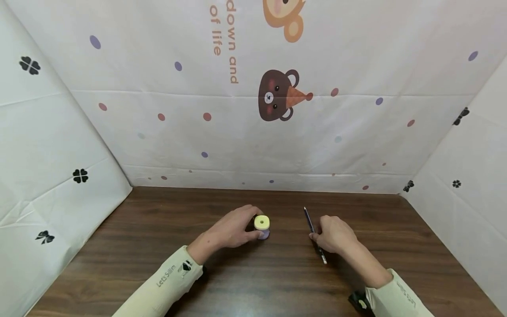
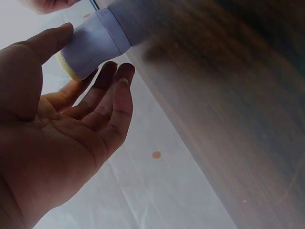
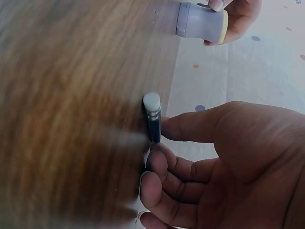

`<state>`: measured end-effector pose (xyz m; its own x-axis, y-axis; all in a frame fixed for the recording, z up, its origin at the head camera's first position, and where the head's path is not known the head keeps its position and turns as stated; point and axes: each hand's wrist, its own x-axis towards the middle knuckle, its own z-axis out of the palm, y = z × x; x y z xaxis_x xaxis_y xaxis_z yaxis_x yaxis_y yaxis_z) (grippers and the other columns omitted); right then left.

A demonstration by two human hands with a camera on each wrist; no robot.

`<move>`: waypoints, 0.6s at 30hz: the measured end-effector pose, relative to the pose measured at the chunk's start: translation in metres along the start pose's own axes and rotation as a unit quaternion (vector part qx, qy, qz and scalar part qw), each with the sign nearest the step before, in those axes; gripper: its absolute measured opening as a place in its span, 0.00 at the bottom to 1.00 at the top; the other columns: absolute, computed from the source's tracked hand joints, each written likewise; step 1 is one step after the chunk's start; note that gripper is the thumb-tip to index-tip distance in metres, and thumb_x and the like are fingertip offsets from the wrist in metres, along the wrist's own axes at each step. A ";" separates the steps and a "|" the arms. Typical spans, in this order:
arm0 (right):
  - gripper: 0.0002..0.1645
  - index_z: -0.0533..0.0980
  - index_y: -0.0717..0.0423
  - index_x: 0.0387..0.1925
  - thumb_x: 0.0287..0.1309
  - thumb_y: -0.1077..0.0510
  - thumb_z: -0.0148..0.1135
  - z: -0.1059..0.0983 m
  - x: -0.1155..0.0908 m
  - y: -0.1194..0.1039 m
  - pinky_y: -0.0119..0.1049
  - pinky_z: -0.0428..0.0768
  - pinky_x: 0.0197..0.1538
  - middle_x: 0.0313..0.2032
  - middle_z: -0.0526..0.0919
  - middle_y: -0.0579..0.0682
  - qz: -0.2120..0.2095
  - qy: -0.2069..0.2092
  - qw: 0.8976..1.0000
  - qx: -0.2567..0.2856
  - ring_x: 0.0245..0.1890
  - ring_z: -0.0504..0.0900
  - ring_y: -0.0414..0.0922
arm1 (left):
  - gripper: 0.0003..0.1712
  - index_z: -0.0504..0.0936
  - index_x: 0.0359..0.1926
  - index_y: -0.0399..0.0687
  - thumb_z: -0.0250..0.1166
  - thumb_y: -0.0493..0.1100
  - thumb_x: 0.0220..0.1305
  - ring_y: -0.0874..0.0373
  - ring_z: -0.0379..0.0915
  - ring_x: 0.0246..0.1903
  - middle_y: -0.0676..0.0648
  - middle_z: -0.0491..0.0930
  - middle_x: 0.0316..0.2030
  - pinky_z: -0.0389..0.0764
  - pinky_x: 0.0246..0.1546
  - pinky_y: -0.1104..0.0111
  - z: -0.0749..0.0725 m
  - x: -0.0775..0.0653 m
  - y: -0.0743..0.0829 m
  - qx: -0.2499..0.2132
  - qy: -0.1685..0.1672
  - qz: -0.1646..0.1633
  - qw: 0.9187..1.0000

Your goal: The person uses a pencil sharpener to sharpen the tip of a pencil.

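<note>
OK, left hand (image 1: 233, 226) grips lilac-and-yellow plastic cylinder (image 1: 262, 225), right hand (image 1: 336, 234) pinches slim dark pencil (image 1: 309, 219); slack pinch risks rolling it, sideways knock could tip cylinder.

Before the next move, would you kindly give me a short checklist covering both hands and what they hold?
1. Left hand grips the lavender container: ok.
2. Container upright, yellow top facing up: ok.
3. Hole in the top uncovered: ok.
4. Right hand pinches the pencil: ok.
5. Pencil's tip directed at the container: not ok; it points toward the back wall.
6. Pencil fully off the table: cannot tell.
</note>
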<state>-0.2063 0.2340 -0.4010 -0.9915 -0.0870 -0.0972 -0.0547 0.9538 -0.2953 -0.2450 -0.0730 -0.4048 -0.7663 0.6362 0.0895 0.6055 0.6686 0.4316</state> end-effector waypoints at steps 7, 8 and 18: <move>0.13 0.82 0.55 0.27 0.64 0.53 0.73 0.000 0.000 0.002 0.41 0.76 0.27 0.23 0.80 0.47 0.012 0.005 1.000 0.007 0.23 0.77 0.45 | 0.25 0.78 0.63 0.50 0.72 0.53 0.72 0.56 0.78 0.56 0.52 0.79 0.57 0.80 0.58 0.58 -0.001 -0.002 0.000 -0.009 -0.002 -0.004 1.000; 0.13 0.82 0.55 0.27 0.64 0.54 0.73 0.000 -0.001 0.002 0.41 0.76 0.27 0.23 0.80 0.47 0.009 0.008 1.000 0.009 0.23 0.77 0.45 | 0.25 0.78 0.63 0.51 0.72 0.53 0.72 0.57 0.78 0.56 0.52 0.79 0.56 0.80 0.58 0.58 0.000 -0.002 0.000 -0.008 -0.002 -0.004 1.000; 0.13 0.77 0.52 0.21 0.54 0.55 0.72 0.005 -0.006 0.005 0.39 0.71 0.24 0.20 0.77 0.46 -0.005 0.069 0.997 0.029 0.20 0.74 0.44 | 0.25 0.79 0.62 0.50 0.73 0.53 0.70 0.56 0.80 0.54 0.53 0.82 0.54 0.80 0.57 0.59 -0.001 -0.001 -0.003 -0.035 0.001 -0.023 0.999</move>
<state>-0.2002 0.2376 -0.4065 -0.9979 -0.0522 0.0372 -0.0620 0.9343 -0.3510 -0.2464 -0.0760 -0.4053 -0.7936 0.6044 0.0699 0.5530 0.6686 0.4972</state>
